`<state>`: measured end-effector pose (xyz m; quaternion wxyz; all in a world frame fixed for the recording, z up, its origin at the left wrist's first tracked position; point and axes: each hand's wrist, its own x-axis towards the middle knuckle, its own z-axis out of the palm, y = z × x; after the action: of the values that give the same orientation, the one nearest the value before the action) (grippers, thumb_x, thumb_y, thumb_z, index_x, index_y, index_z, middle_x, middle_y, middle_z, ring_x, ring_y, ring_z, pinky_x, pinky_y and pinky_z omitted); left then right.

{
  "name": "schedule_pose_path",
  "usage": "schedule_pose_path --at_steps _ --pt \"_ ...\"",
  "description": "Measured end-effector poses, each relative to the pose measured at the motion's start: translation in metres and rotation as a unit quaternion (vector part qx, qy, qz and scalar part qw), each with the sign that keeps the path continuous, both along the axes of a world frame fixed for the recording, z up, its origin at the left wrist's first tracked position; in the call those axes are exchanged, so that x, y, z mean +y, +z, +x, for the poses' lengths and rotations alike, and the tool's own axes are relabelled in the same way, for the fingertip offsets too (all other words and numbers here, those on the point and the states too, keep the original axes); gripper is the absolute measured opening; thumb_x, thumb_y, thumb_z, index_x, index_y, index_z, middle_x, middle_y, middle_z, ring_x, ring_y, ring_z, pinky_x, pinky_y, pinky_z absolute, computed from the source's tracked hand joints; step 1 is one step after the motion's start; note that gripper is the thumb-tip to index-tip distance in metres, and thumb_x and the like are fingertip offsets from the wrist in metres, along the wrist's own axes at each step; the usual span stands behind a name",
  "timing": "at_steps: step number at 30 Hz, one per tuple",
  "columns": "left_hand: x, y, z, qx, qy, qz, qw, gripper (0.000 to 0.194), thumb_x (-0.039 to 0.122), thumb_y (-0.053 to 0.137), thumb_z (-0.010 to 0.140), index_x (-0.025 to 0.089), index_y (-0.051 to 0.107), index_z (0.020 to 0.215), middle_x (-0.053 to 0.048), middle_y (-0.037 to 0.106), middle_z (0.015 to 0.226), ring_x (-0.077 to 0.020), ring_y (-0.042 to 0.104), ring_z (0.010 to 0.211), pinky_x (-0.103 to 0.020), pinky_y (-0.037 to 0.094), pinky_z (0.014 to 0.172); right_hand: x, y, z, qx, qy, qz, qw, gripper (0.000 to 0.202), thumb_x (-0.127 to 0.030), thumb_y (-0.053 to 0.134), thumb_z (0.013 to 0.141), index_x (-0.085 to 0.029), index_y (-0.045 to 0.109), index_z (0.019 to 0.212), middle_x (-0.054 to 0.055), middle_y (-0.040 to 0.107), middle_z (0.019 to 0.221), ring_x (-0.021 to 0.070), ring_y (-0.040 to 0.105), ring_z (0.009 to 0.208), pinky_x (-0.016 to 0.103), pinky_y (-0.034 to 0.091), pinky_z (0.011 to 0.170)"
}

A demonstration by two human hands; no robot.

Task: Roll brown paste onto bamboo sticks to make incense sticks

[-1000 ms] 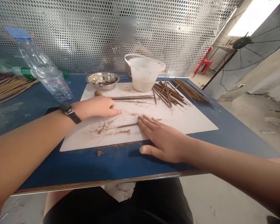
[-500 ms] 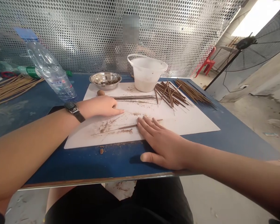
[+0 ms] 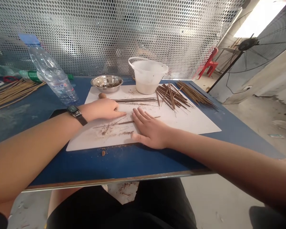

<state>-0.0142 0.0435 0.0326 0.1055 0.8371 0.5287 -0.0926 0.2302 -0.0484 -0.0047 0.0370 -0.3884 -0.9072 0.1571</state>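
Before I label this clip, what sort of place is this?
Probably a makeshift workshop: brown sticks lie piled on a blue table, with a big fan and a littered floor nearby.

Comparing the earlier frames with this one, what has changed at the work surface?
The right hand, laid flat, has slid away from the person and slightly left; its thumb, earlier over the blue tabletop, is now over the white board. The brown stick under its fingers shifted forward too. Nothing was visibly grasped or released. The left hand, bowl and bucket stayed put.
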Motion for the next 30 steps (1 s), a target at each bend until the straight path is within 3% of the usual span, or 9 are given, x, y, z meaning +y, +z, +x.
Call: schedule_pose_path --at_steps 7,12,17,22,26,28,30 --pt "0.002 -0.001 0.000 0.006 -0.011 0.014 1.000 0.058 0.066 0.052 0.101 0.025 0.045 0.060 -0.009 0.066 0.066 -0.0248 0.053 0.061 -0.041 0.032 0.066 -0.056 0.014 0.014 0.004 0.023 -0.043 0.999 0.125 -0.094 0.024 0.101 0.005 0.021 0.177 0.026 0.008 0.184 0.0430 0.004 0.174 0.063 0.015 0.142" --pt "0.000 -0.001 0.002 -0.008 -0.032 0.034 0.999 0.055 0.052 0.043 0.107 0.023 0.049 0.060 -0.011 0.075 0.076 -0.0263 0.059 0.071 -0.040 0.035 0.075 -0.026 0.007 -0.009 -0.004 -0.018 -0.016 1.000 0.124 -0.093 0.018 0.101 0.006 0.023 0.177 0.030 0.013 0.183 0.0478 0.005 0.173 0.069 0.013 0.140" --pt "0.007 -0.006 -0.002 -0.001 -0.035 0.051 0.998 0.058 0.055 0.034 0.109 0.022 0.056 0.066 -0.012 0.080 0.084 -0.0276 0.062 0.078 -0.039 0.038 0.081 0.009 0.006 -0.027 -0.043 -0.021 -0.004 0.999 0.126 -0.091 0.012 0.101 0.011 0.016 0.176 0.031 0.007 0.184 0.0467 -0.003 0.173 0.064 0.010 0.141" --pt "0.008 -0.006 -0.002 -0.002 -0.013 0.054 0.998 0.060 0.061 0.036 0.106 0.021 0.065 0.073 -0.014 0.081 0.090 -0.0289 0.064 0.080 -0.039 0.042 0.077 -0.022 0.013 -0.013 -0.036 0.012 -0.021 0.999 0.128 -0.095 0.015 0.100 0.008 0.014 0.177 0.028 0.002 0.185 0.0458 -0.004 0.173 0.064 0.008 0.141" --pt "0.003 -0.005 0.002 0.018 -0.004 0.041 0.999 0.067 0.062 0.030 0.109 0.021 0.066 0.070 -0.013 0.073 0.072 -0.0280 0.063 0.069 -0.041 0.044 0.075 -0.058 0.018 -0.004 -0.032 0.023 -0.071 0.997 0.124 -0.095 0.016 0.100 0.000 0.012 0.179 0.021 -0.003 0.185 0.0430 -0.007 0.173 0.065 0.008 0.141" --pt "0.000 -0.005 0.004 0.029 0.013 0.047 0.998 0.069 0.064 0.031 0.108 0.021 0.071 0.074 -0.015 0.072 0.070 -0.0316 0.066 0.074 -0.041 0.045 0.072 -0.062 0.018 -0.006 -0.031 0.010 -0.076 0.997 0.123 -0.095 0.016 0.100 -0.001 0.013 0.180 0.020 -0.001 0.186 0.0431 -0.006 0.173 0.066 0.006 0.141" --pt "-0.001 -0.004 0.004 0.054 0.040 0.059 0.996 0.073 0.069 0.032 0.107 0.019 0.079 0.081 -0.019 0.076 0.081 -0.0364 0.070 0.083 -0.042 0.046 0.070 -0.053 0.016 -0.014 -0.031 -0.001 -0.062 0.998 0.124 -0.094 0.016 0.100 0.001 0.015 0.179 0.022 0.003 0.186 0.0446 -0.005 0.173 0.067 0.004 0.141"
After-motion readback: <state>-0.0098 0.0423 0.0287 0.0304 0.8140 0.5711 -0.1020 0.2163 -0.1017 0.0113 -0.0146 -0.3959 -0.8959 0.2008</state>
